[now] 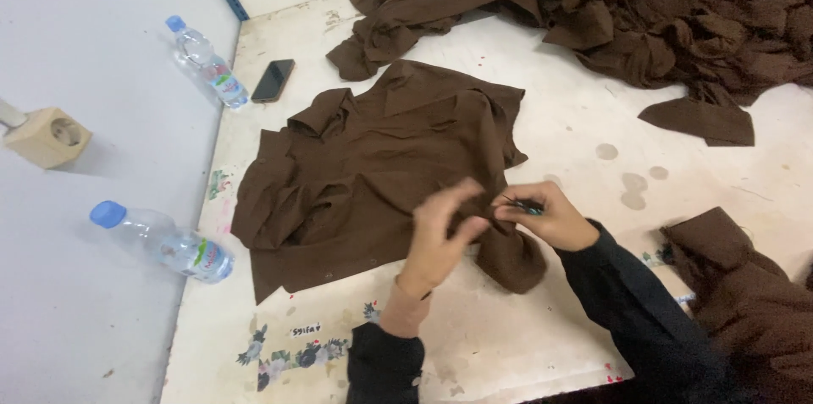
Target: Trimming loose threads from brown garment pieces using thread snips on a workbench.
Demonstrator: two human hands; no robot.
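Observation:
A brown shirt (373,158) lies spread and rumpled on the white table (559,116). My left hand (440,239) pinches a fold of the shirt's cloth near its lower right corner, fingers partly spread. My right hand (542,213) sits right beside it, closed on a small dark tool with a blue-green part (527,205), its tip against the same fold. Both arms wear dark sleeves. What kind of tool it is stays unclear.
A heap of brown garments (644,14) covers the far right of the table, with more brown cloth (745,285) at the near right. A black phone (273,80) and two plastic water bottles (207,61) (165,243) lie at the left. A wall socket (47,137) is far left.

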